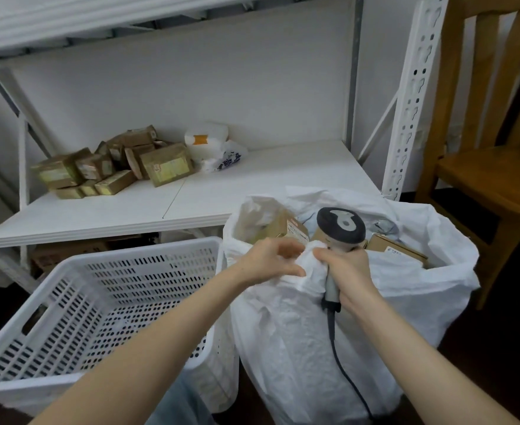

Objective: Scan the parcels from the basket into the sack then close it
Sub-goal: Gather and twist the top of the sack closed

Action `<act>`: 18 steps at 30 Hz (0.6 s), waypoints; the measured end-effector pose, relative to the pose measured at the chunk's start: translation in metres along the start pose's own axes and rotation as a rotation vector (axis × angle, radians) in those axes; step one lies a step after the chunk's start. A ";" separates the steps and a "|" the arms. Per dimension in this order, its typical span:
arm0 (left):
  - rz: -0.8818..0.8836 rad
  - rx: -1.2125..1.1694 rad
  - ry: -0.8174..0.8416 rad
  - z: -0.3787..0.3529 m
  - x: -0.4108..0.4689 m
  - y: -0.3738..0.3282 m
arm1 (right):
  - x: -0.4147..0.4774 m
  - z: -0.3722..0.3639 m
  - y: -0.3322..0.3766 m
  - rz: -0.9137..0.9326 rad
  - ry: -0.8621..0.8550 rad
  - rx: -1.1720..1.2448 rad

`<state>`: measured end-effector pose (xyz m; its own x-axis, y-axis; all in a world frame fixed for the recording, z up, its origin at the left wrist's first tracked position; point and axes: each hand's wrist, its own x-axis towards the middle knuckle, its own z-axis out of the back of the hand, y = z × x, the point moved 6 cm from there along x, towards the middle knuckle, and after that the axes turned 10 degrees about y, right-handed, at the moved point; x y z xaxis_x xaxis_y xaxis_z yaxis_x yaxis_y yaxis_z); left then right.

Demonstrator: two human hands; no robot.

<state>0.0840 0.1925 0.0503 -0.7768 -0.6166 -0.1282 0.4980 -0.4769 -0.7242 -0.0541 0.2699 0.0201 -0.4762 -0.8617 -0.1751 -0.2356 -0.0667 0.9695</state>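
Pinching sack (pixel 298 332) rim w/ left hand (pixel 267 260) fingers, right hand (pixel 349 271) clamped on scanner (pixel 341 225)

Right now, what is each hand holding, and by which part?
The right hand grips the scanner by its handle and pinches the near rim of the sack. The left hand grips that same rim beside it.

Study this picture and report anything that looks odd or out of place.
The right hand grips the scanner and seems to pinch a fold of the sack rim too, an awkward hold for closing it. The cable trails down the sack's front. On the shelf, the boxes lie in a jumbled heap.
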 end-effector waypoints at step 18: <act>0.155 0.424 -0.117 0.019 0.086 -0.009 | 0.030 0.073 0.071 0.068 -0.052 -0.137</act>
<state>0.0198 0.1318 0.0587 -0.6446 -0.7553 -0.1181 0.7371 -0.5730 -0.3584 -0.1468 0.2757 0.0712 -0.5313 -0.8396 -0.1131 -0.0855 -0.0797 0.9931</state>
